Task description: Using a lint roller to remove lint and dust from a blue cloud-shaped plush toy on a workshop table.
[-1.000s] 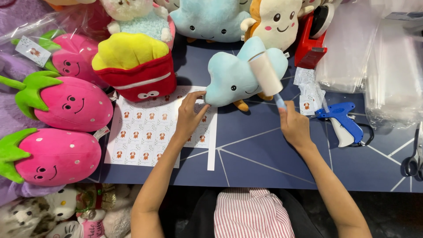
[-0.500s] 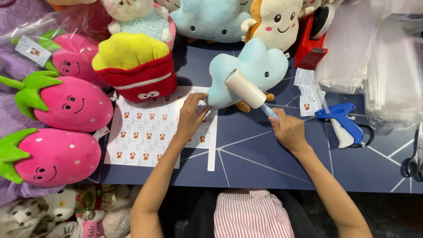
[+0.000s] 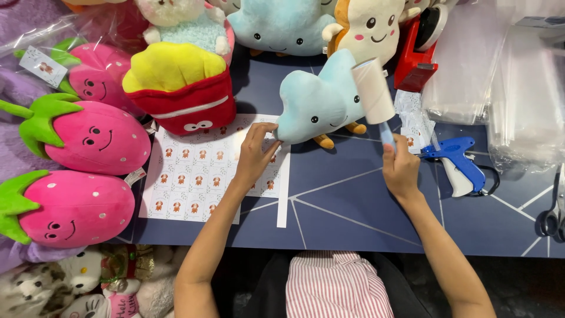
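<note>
At the middle of the dark bench point(image 3: 353, 224), the blue cloud plush point(image 3: 315, 106) stands tipped up, its near edge pinched by the left hand point(image 3: 256, 152) over the sticker sheet point(image 3: 206, 176). The right hand point(image 3: 401, 169) is clenched on a lint roller point(image 3: 374, 91), raised upright with its roll touching the cloud's right side, so the rolling looks underway, not finished.

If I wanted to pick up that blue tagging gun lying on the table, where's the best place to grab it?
Probably by the blue tagging gun's pale handle, which slants toward the near table edge with bare table around it. Come from above on the near side. The blue body points left toward the right hand and the lint roller, so stay clear of that tip, where a needle likely sits.
</note>
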